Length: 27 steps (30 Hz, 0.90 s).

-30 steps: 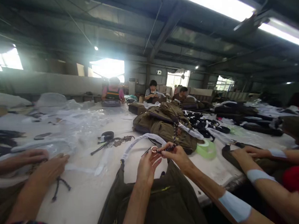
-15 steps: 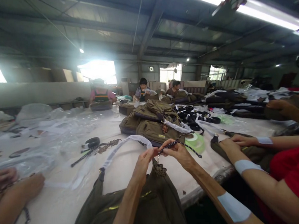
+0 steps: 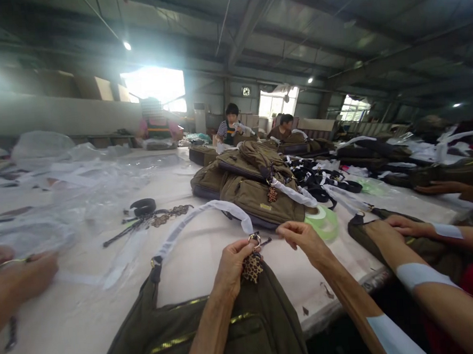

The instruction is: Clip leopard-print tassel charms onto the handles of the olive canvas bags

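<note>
My left hand is shut on a metal ring at the end of a white strap. A leopard-print charm hangs just below that hand, above an olive canvas bag with brass zips. A short dark cord end sticks out from the ring. My right hand is a little to the right of the ring, apart from it, with its fingers pinched together and nothing visible in them. The strap's far end runs down to a buckle on the bag.
Co-workers' hands work at both sides of the white table. A stacked pile of olive bags, a green tape roll, black straps and plastic sheeting lie on it.
My right hand has let go of the black-and-white cord and moved right, away from the ring. Only a short cord end now shows at the ring, and the charm hangs below my left hand.
</note>
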Each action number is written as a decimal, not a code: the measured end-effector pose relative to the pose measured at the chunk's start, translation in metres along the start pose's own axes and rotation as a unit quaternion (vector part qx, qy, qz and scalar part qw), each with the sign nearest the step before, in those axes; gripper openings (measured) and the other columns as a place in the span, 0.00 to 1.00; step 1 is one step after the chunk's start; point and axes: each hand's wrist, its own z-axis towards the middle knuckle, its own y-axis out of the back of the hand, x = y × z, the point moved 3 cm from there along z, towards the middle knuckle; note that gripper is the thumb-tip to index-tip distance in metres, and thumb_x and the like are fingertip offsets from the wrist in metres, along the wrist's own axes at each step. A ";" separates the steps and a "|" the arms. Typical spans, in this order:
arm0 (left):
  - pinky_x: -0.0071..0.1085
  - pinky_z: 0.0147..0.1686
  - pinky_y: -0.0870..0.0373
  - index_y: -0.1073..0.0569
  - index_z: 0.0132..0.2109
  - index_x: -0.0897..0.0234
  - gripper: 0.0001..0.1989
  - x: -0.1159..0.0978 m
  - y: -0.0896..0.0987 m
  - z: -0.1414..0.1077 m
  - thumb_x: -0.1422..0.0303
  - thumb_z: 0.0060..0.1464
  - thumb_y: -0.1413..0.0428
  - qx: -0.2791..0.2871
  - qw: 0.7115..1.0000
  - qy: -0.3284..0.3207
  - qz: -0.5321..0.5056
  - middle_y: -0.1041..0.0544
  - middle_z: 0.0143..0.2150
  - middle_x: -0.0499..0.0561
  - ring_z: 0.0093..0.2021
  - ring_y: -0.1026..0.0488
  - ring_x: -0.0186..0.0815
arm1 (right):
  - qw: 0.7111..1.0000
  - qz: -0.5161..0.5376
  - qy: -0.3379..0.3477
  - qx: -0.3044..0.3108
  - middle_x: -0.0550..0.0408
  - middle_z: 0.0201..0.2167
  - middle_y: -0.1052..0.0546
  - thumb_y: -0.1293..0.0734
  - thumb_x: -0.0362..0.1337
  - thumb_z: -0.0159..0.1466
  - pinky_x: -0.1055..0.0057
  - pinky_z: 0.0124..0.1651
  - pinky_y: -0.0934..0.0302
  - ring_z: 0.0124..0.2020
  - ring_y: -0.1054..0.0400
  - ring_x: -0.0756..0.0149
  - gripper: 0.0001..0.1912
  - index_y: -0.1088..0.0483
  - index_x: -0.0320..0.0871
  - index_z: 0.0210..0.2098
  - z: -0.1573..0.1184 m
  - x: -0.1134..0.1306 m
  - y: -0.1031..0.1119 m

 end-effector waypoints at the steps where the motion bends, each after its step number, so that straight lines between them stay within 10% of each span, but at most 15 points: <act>1: 0.26 0.27 0.33 0.23 0.36 0.71 0.17 -0.001 -0.001 0.000 0.63 0.40 0.36 0.007 1.000 0.000 0.004 0.23 0.29 0.53 0.27 0.27 0.33 | 0.999 -0.013 0.041 0.001 0.53 0.32 0.24 0.32 0.46 0.56 0.77 0.24 0.46 0.24 0.37 0.73 0.15 0.25 0.40 0.34 0.003 0.010 -0.004; 5: 0.28 0.30 0.32 0.23 0.37 0.71 0.17 -0.004 0.001 -0.001 0.63 0.40 0.36 0.031 1.000 0.002 -0.002 0.22 0.30 0.54 0.28 0.27 0.34 | 0.982 -0.024 0.105 0.158 0.53 0.44 0.26 0.34 0.46 0.58 0.71 0.45 0.41 0.45 0.34 0.64 0.17 0.25 0.43 0.42 0.020 0.027 -0.033; 8: 0.28 0.29 0.33 0.22 0.37 0.71 0.18 -0.005 0.005 0.000 0.63 0.39 0.35 0.013 1.000 -0.001 -0.021 0.22 0.29 0.54 0.27 0.27 0.34 | 0.975 -0.007 0.037 0.217 0.54 0.29 0.25 0.34 0.49 0.58 0.74 0.36 0.42 0.32 0.34 0.68 0.19 0.25 0.38 0.35 0.026 0.013 -0.047; 15: 0.29 0.35 0.33 0.21 0.38 0.70 0.18 -0.006 0.004 0.002 0.67 0.37 0.34 0.015 0.999 -0.007 -0.035 0.21 0.32 0.56 0.31 0.26 0.35 | 0.995 0.060 -0.033 0.070 0.59 0.19 0.32 0.30 0.50 0.52 0.78 0.24 0.50 0.21 0.42 0.75 0.19 0.29 0.38 0.24 0.017 -0.010 -0.044; 27: 0.29 0.32 0.33 0.21 0.36 0.71 0.17 -0.003 0.008 0.003 0.70 0.34 0.34 -0.005 1.000 -0.004 -0.012 0.21 0.31 0.55 0.28 0.27 0.33 | 0.985 0.158 -0.070 0.023 0.60 0.20 0.31 0.27 0.46 0.48 0.79 0.22 0.51 0.19 0.44 0.78 0.17 0.27 0.38 0.29 0.007 -0.021 -0.055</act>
